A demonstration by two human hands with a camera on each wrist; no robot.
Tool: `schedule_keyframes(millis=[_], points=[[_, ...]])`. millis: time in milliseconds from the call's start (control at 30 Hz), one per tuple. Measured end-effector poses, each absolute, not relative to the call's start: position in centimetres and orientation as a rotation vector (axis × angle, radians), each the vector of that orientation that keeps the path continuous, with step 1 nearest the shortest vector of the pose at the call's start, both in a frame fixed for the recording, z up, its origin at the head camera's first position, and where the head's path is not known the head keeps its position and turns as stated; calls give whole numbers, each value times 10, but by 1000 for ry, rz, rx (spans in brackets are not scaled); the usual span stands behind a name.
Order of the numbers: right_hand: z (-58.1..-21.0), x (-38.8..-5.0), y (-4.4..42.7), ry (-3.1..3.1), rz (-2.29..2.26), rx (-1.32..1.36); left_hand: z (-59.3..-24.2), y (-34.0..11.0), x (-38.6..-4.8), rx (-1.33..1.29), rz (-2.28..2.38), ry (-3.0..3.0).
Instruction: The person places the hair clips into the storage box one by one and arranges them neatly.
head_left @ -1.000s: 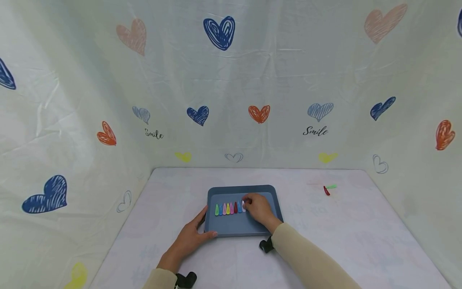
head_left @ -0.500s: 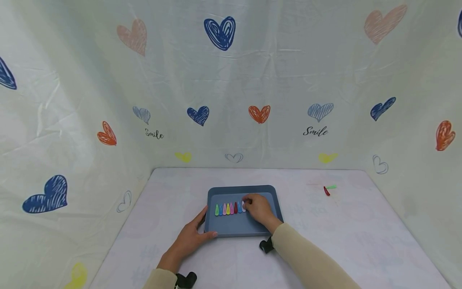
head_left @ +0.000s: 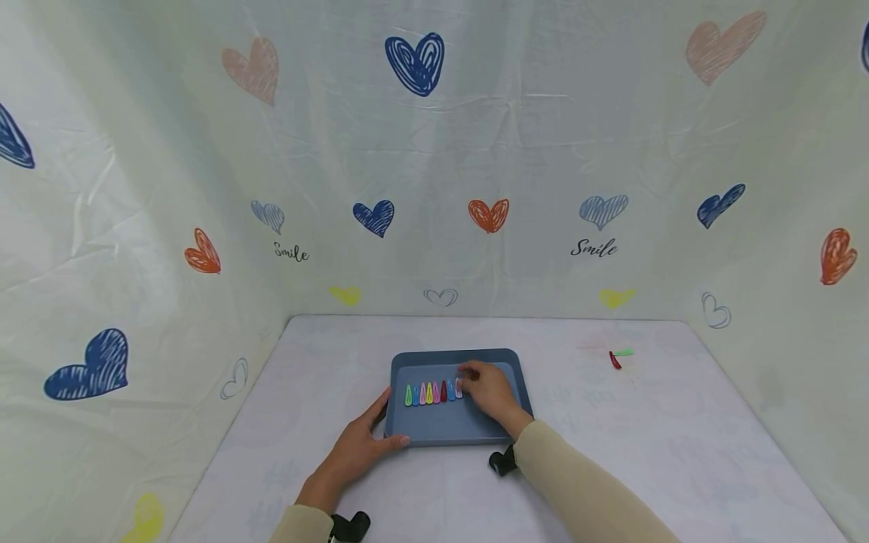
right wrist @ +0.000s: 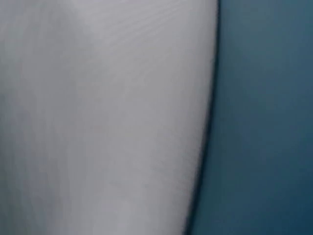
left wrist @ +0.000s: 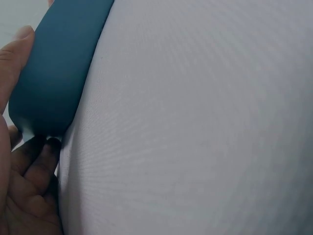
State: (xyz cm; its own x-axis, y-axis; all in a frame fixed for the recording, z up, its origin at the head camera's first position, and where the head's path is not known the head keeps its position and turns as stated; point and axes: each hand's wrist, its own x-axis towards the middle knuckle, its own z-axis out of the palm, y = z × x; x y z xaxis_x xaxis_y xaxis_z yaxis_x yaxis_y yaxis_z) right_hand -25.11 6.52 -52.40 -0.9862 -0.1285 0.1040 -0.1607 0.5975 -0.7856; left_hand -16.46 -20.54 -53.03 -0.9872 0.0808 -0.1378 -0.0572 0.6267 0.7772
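Note:
A blue-grey tray (head_left: 448, 431) lies on the table, bearing a row of several colourful snap hair clips. Among them are a green clip (head_left: 408, 396), a yellow clip (head_left: 429, 394) and a dark red clip (head_left: 443, 391). At the row's right end, a pale hair clip (head_left: 459, 388) sits under the fingertips of my right hand (head_left: 490, 391), which pinches it; the fingers partly cover it. My left hand (head_left: 358, 446) holds the tray's near left corner. In the left wrist view, its thumb (left wrist: 22, 44) lies against the tray wall (left wrist: 58, 68), with the other fingers at the corner.
Toward the table's far right lie a dark red hair clip (head_left: 615, 360) and a green hair clip (head_left: 624, 352), close together. The white-covered table (head_left: 652, 437) meets a heart-printed curtain (head_left: 434, 151) at the back. Only cloth and tray show in the right wrist view.
The right hand has shifted very slightly to the right at the pale hair clip. The left hand and the tray stay as they were; the head view has tilted a little.

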Motion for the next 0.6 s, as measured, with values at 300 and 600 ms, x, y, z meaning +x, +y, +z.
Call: schedule_keyframes(millis=[300, 600], points=[[-510, -253, 78, -2635, 1593, 230, -528, -205, -164, 16, 1281, 2685], [-478, -251, 105, -2536, 1685, 159, -529, -204, -164, 15, 1282, 2695]])
